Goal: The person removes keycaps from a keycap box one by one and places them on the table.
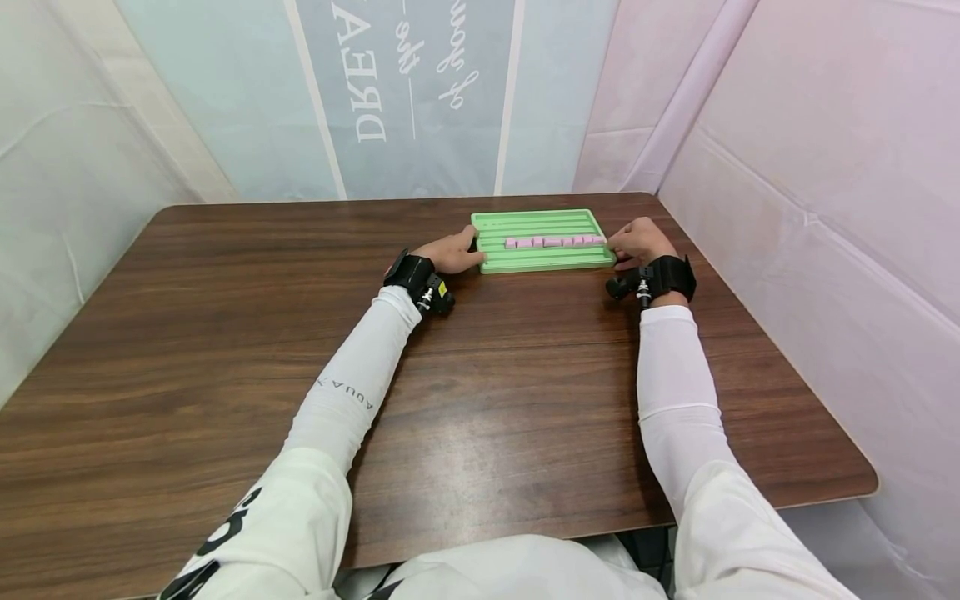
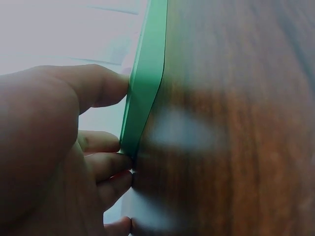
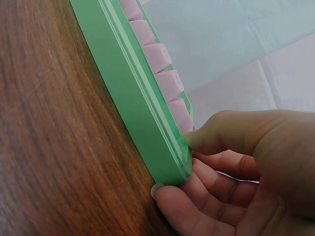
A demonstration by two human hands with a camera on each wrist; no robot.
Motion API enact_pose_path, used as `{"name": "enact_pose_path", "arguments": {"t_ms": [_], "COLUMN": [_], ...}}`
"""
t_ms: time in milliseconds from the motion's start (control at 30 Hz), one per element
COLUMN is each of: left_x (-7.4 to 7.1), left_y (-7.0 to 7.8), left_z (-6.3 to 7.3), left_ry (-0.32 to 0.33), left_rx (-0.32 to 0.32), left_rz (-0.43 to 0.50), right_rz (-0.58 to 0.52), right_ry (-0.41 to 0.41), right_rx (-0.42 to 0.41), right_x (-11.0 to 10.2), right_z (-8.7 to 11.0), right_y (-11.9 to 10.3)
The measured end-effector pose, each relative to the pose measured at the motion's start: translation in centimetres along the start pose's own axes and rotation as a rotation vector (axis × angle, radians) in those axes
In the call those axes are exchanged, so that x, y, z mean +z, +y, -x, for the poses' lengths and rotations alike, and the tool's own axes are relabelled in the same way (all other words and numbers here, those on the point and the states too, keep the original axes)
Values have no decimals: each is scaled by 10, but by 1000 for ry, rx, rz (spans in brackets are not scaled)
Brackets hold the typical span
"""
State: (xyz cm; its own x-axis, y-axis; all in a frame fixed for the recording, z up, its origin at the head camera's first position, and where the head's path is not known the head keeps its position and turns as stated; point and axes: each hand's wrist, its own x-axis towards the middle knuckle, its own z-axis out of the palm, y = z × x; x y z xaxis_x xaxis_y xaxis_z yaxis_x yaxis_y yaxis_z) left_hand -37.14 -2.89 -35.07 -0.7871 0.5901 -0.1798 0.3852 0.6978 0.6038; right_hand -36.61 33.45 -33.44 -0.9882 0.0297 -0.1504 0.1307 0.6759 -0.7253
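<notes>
Green tray (image 1: 543,261) lies flat near the far edge of the counter (image 1: 487,400), right of centre, ridges running lengthwise. Pink blocks (image 1: 537,242) stand in one row along a channel, from left of the tray's middle to its right end; in the right wrist view, small marks show on two of them, too faint to read.

Left hand (image 1: 452,252): at the tray's left end, fingers partly bent — thumb on the rim, fingertips against the end lower down, gripping it lightly.

Right hand (image 1: 642,240): at the opposite end, more closed — thumb over the rim by the last block, other fingers curled against the outside, one fingertip at the tray's lower corner by the counter. Thumb contact with the block itself: cannot tell.

Both forearms in white sleeves (image 1: 352,392); black strap (image 1: 670,277) on each wrist.
</notes>
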Motion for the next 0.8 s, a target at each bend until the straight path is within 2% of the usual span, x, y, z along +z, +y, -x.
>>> {"name": "enact_pose_path", "arguments": {"t_ms": [533,800], "left_x": [0,-3], "left_y": [-6,-4], "left_z": [1,1], "left_ry": [44,36], "left_rx": [24,27], "left_rz": [11,-48], "right_rz": [11,1], "right_ry": [-17,-22], "right_rx": [3,16], "right_x": [4,3], "right_z": [4,6], "right_y": [-5,-8]}}
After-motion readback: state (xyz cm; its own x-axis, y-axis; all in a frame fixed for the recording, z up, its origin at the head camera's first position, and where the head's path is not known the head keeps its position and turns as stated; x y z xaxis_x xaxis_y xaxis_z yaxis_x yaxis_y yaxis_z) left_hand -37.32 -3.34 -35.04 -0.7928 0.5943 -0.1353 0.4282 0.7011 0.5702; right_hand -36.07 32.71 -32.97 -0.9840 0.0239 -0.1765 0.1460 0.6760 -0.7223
